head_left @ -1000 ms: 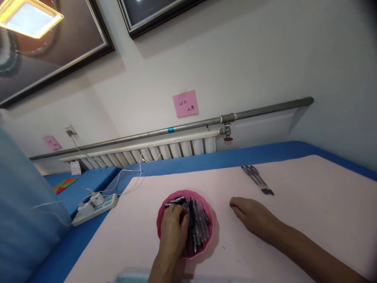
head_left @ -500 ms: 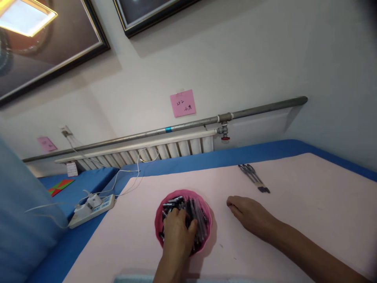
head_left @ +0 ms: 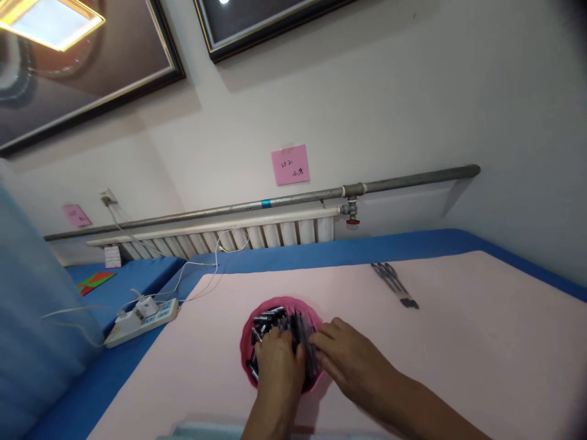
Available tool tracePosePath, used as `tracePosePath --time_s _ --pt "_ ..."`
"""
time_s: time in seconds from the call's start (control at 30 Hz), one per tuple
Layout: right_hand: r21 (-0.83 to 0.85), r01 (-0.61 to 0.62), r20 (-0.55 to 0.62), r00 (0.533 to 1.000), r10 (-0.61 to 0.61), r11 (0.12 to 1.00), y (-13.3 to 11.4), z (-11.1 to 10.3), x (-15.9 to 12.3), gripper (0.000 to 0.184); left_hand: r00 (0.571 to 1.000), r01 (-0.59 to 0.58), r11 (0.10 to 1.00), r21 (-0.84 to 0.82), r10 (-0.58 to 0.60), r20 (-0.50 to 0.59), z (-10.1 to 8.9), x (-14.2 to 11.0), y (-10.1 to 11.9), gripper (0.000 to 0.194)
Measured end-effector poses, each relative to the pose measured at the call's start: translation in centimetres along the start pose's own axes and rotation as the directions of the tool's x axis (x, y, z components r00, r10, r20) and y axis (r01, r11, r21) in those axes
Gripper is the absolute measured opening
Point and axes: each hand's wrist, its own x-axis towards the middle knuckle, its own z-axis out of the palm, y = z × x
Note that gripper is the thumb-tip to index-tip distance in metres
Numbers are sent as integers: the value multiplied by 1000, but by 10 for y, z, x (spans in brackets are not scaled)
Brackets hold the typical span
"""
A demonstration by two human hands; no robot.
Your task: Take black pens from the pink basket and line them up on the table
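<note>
A pink bowl with a wavy rim stands on the pink sheet. It holds black pen caps with shiny bands and clear tubes with dark ends that look like pen barrels. My left hand reaches into the bowl with its fingers curled down among these parts; the fingertips are hidden. Over the bowl's right rim, my right hand has its fingers bent together at the clear tubes. What either hand grips does not show. Behind my right hand lies a small bundle of assembled pens.
The pink sheet covers a blue table. To the left are a white power strip with plugs and cords, and a pale blue curtain. A radiator and a metal pipe run along the wall.
My right hand has moved left from the sheet to the bowl's right side. My left hand stays in the bowl. The view has tilted slightly.
</note>
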Motion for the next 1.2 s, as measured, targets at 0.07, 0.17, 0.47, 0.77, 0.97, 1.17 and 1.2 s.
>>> tracePosePath --time_s 0.07,0.17,0.47,0.77,0.97,1.17,1.2 --pt "-103 10 12 1000 -9 995 0 10 5 15 1000 -5 1000 -23 5 -18 1 0 -1 26" --pt "-203 -21 9 1000 24 979 2 21 13 11 998 1 995 -97 -7 -57 2 3 -5 22" --pt "-149 -118 35 992 125 982 -6 18 17 16 977 62 470 -880 -208 -42 -3 13 -29 21" --pt "-136 -207 129 966 225 969 -18 9 20 30 971 130 123 -984 -215 102 -3 13 -27 24" --pt "-30 -245 111 963 247 969 -12 14 19 28 969 148 96 -984 -214 125 -6 11 -21 21" --pt "-91 -250 168 950 262 964 -17 13 22 22 968 141 92 -986 -221 118 -5 11 -23 19" --pt "-101 -245 173 950 260 964 -18 14 23 20 969 142 98 -985 -216 118 -4 11 -23 19"
